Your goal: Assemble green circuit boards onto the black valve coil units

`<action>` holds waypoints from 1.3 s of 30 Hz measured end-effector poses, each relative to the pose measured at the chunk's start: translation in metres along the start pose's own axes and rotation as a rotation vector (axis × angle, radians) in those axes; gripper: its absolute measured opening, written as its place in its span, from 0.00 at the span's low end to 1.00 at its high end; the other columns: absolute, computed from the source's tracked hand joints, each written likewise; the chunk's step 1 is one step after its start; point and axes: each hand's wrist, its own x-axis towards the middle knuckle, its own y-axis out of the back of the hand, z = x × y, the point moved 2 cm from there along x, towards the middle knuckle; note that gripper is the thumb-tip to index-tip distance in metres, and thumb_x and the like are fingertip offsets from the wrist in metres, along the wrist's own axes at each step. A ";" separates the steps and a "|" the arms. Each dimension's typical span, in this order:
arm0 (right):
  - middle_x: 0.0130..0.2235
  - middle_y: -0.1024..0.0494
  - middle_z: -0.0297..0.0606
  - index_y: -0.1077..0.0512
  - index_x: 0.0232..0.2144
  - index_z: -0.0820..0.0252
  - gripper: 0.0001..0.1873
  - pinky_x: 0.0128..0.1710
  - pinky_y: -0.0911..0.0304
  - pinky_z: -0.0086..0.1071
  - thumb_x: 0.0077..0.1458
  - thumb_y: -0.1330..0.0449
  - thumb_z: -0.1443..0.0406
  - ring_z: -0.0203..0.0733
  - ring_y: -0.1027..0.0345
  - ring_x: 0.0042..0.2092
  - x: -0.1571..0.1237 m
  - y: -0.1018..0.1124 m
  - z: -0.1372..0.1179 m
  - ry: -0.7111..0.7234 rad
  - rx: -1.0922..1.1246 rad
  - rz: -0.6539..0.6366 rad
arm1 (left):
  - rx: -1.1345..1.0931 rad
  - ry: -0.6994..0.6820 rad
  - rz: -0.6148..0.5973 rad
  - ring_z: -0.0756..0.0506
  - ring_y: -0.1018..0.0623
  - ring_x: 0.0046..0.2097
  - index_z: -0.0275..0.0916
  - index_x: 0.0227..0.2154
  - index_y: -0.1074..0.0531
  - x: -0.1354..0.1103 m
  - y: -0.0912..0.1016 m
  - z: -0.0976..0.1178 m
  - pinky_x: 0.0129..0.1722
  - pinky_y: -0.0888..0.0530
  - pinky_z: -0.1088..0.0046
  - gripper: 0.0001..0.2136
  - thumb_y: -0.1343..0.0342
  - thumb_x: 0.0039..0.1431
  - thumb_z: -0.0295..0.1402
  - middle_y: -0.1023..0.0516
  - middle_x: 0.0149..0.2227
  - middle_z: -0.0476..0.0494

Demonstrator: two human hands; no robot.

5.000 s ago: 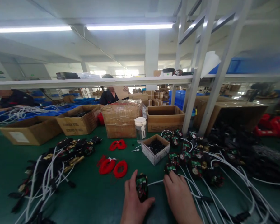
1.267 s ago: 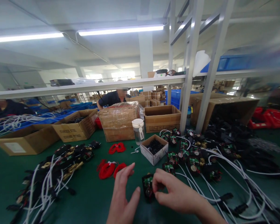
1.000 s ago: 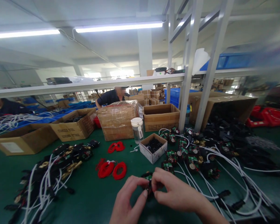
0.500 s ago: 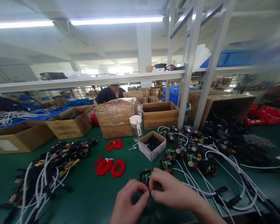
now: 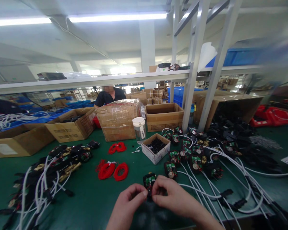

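A small black assembly with a green circuit board (image 5: 149, 179) lies just beyond my fingertips, its near end partly hidden by them. My left hand (image 5: 131, 203) is closed in a pinch at the assembly's lower left. From the right, my right hand (image 5: 169, 193) pinches at the same near end, its fingers curled. A narrow gap separates the two sets of fingertips. Whatever thin part they grip is too small to make out. Behind the assembly stands an open white box (image 5: 156, 158) of small black parts. More circuit-board assemblies (image 5: 195, 163) with white cables lie to the right.
Red wire coils (image 5: 121, 171) lie left of centre on the green tabletop (image 5: 86, 198). A pile of assemblies and white cables (image 5: 46, 179) sits at left. A clear bottle (image 5: 139, 130), cardboard boxes (image 5: 118, 123) and metal shelf posts (image 5: 207, 95) stand behind. A person (image 5: 110, 95) is across the table.
My fingertips have come slightly apart, the left hand shifting a little left. More of the assembly's near end shows between them. The view has shifted slightly.
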 end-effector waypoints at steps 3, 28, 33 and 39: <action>0.33 0.31 0.32 0.27 0.28 0.60 0.03 0.34 0.40 0.29 0.48 0.40 0.71 0.36 0.35 0.34 0.000 0.002 0.001 0.006 0.002 0.043 | 0.008 0.002 -0.010 0.44 0.27 0.34 0.39 0.24 0.23 0.001 0.000 -0.005 0.39 0.31 0.70 0.13 0.36 0.47 0.45 0.24 0.27 0.49; 0.31 0.30 0.31 0.27 0.29 0.60 0.01 0.33 0.43 0.29 0.50 0.39 0.68 0.36 0.37 0.33 0.000 -0.002 0.018 0.043 0.099 0.120 | -0.005 0.058 -0.093 0.46 0.31 0.32 0.38 0.26 0.25 -0.001 -0.003 -0.006 0.36 0.35 0.72 0.15 0.36 0.47 0.46 0.28 0.25 0.50; 0.32 0.28 0.33 0.25 0.29 0.59 0.02 0.35 0.41 0.30 0.53 0.39 0.68 0.38 0.34 0.35 0.001 0.000 0.020 0.085 0.050 0.174 | 0.245 -0.030 -0.060 0.43 0.27 0.36 0.38 0.29 0.25 -0.001 0.001 0.003 0.39 0.33 0.69 0.15 0.42 0.52 0.46 0.25 0.30 0.46; 0.31 0.25 0.33 0.24 0.30 0.59 0.03 0.36 0.39 0.31 0.54 0.39 0.69 0.40 0.31 0.35 0.008 -0.002 0.024 0.070 -0.024 0.230 | 0.472 -0.164 -0.027 0.42 0.23 0.39 0.41 0.30 0.24 -0.001 0.000 0.014 0.42 0.31 0.68 0.11 0.47 0.59 0.40 0.21 0.34 0.45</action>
